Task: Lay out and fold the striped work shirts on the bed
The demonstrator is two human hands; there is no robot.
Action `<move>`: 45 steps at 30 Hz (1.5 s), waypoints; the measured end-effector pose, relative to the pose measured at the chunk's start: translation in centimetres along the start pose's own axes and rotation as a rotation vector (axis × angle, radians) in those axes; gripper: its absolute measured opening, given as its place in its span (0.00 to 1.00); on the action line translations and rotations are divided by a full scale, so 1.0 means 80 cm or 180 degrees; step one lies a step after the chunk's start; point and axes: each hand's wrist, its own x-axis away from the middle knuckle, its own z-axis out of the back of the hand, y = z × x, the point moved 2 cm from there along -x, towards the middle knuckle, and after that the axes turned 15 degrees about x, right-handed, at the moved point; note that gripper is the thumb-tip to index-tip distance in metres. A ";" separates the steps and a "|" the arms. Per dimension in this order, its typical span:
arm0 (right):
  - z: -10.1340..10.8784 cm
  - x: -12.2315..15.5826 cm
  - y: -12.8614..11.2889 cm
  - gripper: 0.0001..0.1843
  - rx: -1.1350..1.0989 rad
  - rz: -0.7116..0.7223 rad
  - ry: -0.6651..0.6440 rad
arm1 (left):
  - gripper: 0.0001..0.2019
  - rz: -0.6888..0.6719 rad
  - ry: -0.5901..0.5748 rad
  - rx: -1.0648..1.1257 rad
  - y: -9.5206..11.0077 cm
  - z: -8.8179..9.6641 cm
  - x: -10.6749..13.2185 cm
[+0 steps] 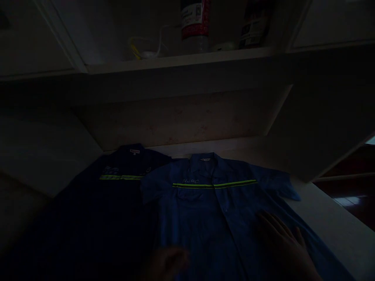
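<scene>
A blue short-sleeved work shirt (202, 218) lies spread out, front up, with a yellow-green stripe across the chest and its collar toward the wall. My right hand (283, 244) rests flat on the shirt's right side, fingers stretched out and holding nothing. Low in the view, my left hand (170, 262) is over the shirt's left edge, blurred and dark, so its fingers cannot be made out clearly. To the left lies a darker navy work jacket (117, 203), also with a yellow-green stripe, partly overlapped by the blue shirt's sleeve.
Above the garments runs a shelf (175, 64) holding a bottle with a red and white label (195, 19), a dark labelled container (253, 29) and a white cable (152, 54). Pale surface (331, 210) shows at the right. The scene is very dim.
</scene>
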 end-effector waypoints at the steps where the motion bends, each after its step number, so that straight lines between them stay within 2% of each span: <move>1: -0.002 -0.001 -0.001 0.29 0.0001 0.0029 0.0042 | 0.23 0.0254 0.0334 0.0496 0.015 0.029 -0.018; 3: -0.005 -0.002 -0.006 0.28 -0.0004 0.0165 0.0120 | 0.25 0.0272 0.1128 0.0732 0.043 0.094 -0.067; 5: -0.009 -0.005 -0.009 0.27 -0.0032 0.0275 0.0155 | 0.26 0.0250 0.1759 -0.0260 0.058 0.155 -0.122; 7: -0.010 -0.007 -0.010 0.27 -0.0073 0.0272 0.0155 | 0.25 0.0251 0.2010 -0.0735 0.057 0.199 -0.171; 8: -0.009 -0.008 -0.010 0.27 -0.0094 0.0257 0.0153 | 0.25 0.0284 0.2062 -0.0932 0.052 0.214 -0.190; 10: -0.004 -0.008 -0.011 0.27 -0.0138 0.0244 0.0149 | 0.25 0.0412 0.2066 -0.1127 0.035 0.229 -0.216; 12: 0.000 -0.007 -0.010 0.27 -0.0183 0.0235 0.0127 | 0.24 0.0526 0.1979 -0.1244 0.018 0.231 -0.225; 15: -0.001 -0.007 -0.002 0.26 -0.0286 0.0144 0.0115 | 0.18 0.0534 0.1840 -0.1207 0.003 0.232 -0.221; 18: -0.002 -0.010 0.000 0.23 -0.0459 0.0052 0.0274 | 0.13 0.0619 0.1884 -0.0921 0.003 0.249 -0.215; 20: 0.013 -0.020 -0.019 0.22 -0.0694 0.0061 0.0461 | 0.13 0.0727 0.2000 -0.0650 0.007 0.265 -0.212; 21: 0.027 -0.028 -0.039 0.22 -0.0869 0.0106 0.0524 | 0.13 0.0762 0.2050 -0.0501 0.010 0.272 -0.210; 23: 0.066 -0.048 -0.098 0.22 -0.1299 0.0281 0.0523 | 0.15 0.0775 0.2108 -0.0178 0.015 0.279 -0.207; 27: 0.145 -0.094 -0.253 0.23 -0.2007 0.1163 -0.0165 | 0.21 0.0703 0.2148 0.0552 0.017 0.273 -0.199; 30: 0.176 -0.117 -0.342 0.27 -0.2220 0.1832 -0.0436 | 0.22 0.0680 0.2155 0.1168 0.011 0.265 -0.194; 33: 0.180 -0.126 -0.383 0.28 -0.2263 0.2200 -0.0748 | 0.22 0.0731 0.2212 0.1750 0.003 0.261 -0.188; 38: 0.172 -0.128 -0.385 0.24 -0.2426 0.2663 -0.1065 | 0.26 0.0639 0.2284 0.2422 0.003 0.244 -0.162; 40: 0.167 -0.138 -0.383 0.24 -0.2947 0.2510 -0.1232 | 0.32 0.0603 0.2127 0.2567 0.003 0.229 -0.150; 41: 0.163 -0.148 -0.383 0.25 -0.3345 0.2206 -0.1316 | 0.36 0.0581 0.2039 0.2567 0.001 0.222 -0.144; 43: 0.152 -0.173 -0.390 0.29 -0.4249 0.1186 -0.1349 | 0.43 0.0514 0.1914 0.2374 -0.006 0.214 -0.138; 45: 0.139 -0.199 -0.403 0.32 -0.5010 0.0273 -0.1230 | 0.40 0.0494 0.1834 0.1967 -0.013 0.216 -0.138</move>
